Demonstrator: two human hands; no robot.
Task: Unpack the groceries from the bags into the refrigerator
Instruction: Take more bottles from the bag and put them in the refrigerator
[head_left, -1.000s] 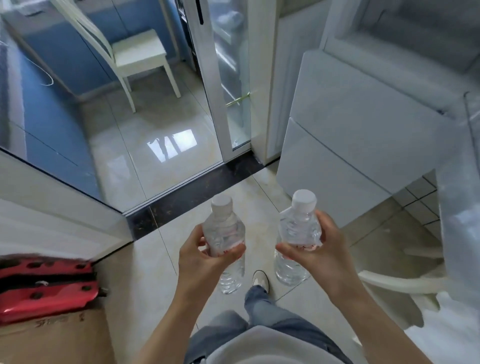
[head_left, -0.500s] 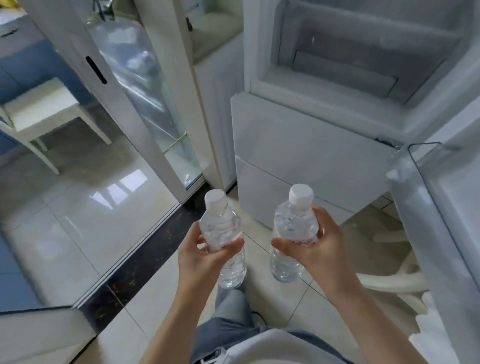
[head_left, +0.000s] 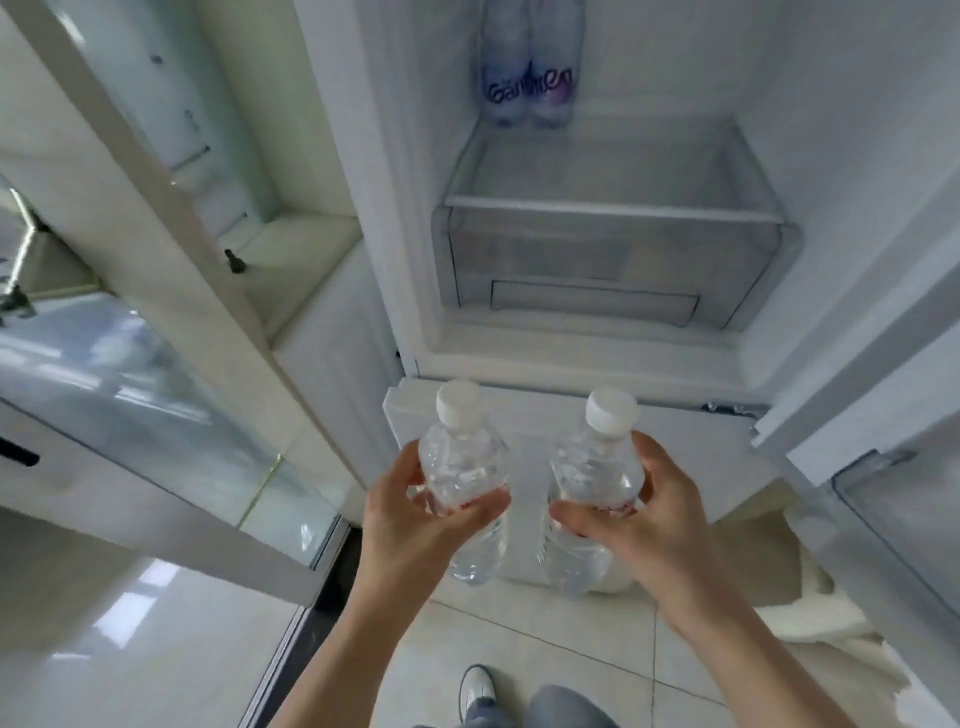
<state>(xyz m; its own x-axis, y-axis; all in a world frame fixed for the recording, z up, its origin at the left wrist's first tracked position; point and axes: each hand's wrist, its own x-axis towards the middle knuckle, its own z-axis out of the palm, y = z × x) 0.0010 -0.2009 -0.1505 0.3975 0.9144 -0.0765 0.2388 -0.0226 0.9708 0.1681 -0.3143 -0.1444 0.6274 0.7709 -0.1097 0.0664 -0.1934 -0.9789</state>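
**Head view: two water bottles held up before the open refrigerator**

Head camera looks down at a grey trouser leg (head_left: 566, 709) and a white shoe (head_left: 475, 688) on the pale tiled floor (head_left: 545, 649), nearest of all. Above them both arms reach forward toward the refrigerator (head_left: 597, 364), the landmark for everything else.

Just short of the refrigerator's closed lower drawer front (head_left: 691, 447), the left hand (head_left: 415, 525) is wrapped round the middle of the left water bottle (head_left: 462, 467), thumb across the front and fingers behind. The right hand (head_left: 654, 519) grips the right water bottle (head_left: 595, 478) the same way. Both bottles are clear, white-capped and roughly upright, near each other with a gap of open air between them, and neither touches the refrigerator.

Beyond the bottles the upper compartment stands open. Its clear crisper drawer (head_left: 608, 265) sits at the bottom, with a glass shelf (head_left: 613, 171) over it that offers bare room along its front and right side. At the back left of that shelf two labelled bottles (head_left: 527, 78) stand side by side, touching.

Right of the refrigerator opening, the open door's edge and a clear door bin (head_left: 904, 525) close in that side. Left of the refrigerator a pale cabinet edge (head_left: 171, 218) runs diagonally, with a glass sliding door (head_left: 171, 415) below it and glossy floor beyond.
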